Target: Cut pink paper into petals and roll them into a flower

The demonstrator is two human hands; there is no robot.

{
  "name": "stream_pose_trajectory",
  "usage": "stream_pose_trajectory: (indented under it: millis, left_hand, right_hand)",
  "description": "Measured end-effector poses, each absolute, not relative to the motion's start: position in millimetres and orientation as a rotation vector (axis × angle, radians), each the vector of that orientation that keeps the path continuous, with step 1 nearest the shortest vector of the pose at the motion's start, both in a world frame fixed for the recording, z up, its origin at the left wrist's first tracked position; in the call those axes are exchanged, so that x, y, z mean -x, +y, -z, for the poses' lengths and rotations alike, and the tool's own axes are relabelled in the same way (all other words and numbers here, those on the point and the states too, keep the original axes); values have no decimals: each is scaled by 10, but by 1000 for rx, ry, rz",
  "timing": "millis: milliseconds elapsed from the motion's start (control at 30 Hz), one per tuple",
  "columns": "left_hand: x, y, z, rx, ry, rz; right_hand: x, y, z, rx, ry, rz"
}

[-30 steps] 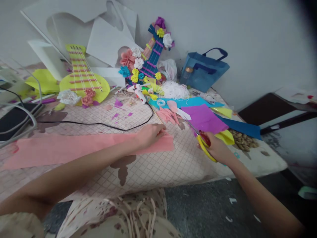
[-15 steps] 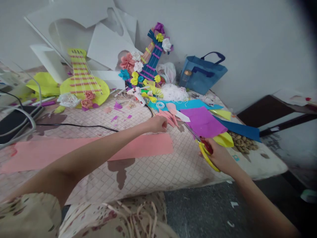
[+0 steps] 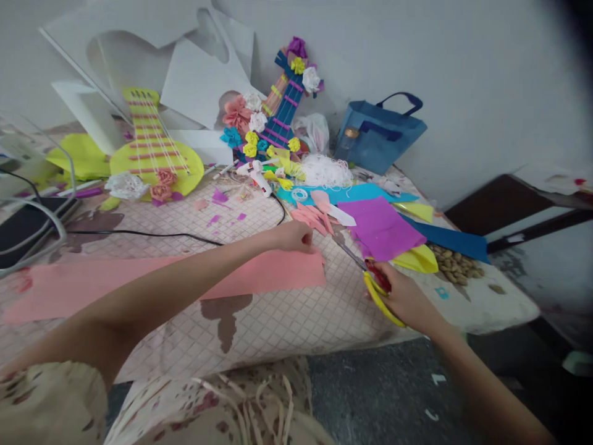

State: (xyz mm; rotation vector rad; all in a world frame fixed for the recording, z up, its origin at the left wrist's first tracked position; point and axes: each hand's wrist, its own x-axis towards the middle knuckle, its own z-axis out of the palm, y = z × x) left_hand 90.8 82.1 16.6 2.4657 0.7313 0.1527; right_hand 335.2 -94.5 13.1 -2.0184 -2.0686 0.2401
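My left hand [image 3: 295, 236] is closed at the upper edge of a long pink paper strip [image 3: 266, 272], near its right end, with the fingertips pinching that edge. The strip lies flat across the table, partly under my left forearm. In my right hand [image 3: 405, 296] is a pair of scissors [image 3: 377, 290] with yellow and red handles. Their blades point up and left, toward a pile of cut pink paper petals [image 3: 311, 216] just beyond my left hand. A purple paper sheet [image 3: 382, 228] lies beside the scissors.
A yellow paper guitar [image 3: 155, 157] and a blue one with paper flowers [image 3: 285, 111] stand behind. A glue gun [image 3: 257, 176], its black cable [image 3: 152, 232], white shredded strands [image 3: 327, 170], a blue bag [image 3: 382, 136] and peanuts [image 3: 456, 266] are also around.
My left hand has come down slightly onto the pink strip's upper edge. My right hand and the scissors have shifted a little to the left and nearer to me.
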Motion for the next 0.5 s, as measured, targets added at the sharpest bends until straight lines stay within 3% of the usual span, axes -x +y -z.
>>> stream_pose_trajectory:
  millis: [500]
  left_hand:
    - [-867, 929, -113, -2322, 674, -8]
  right_hand:
    - [-3194, -1014, -16, 1862, -2285, -144]
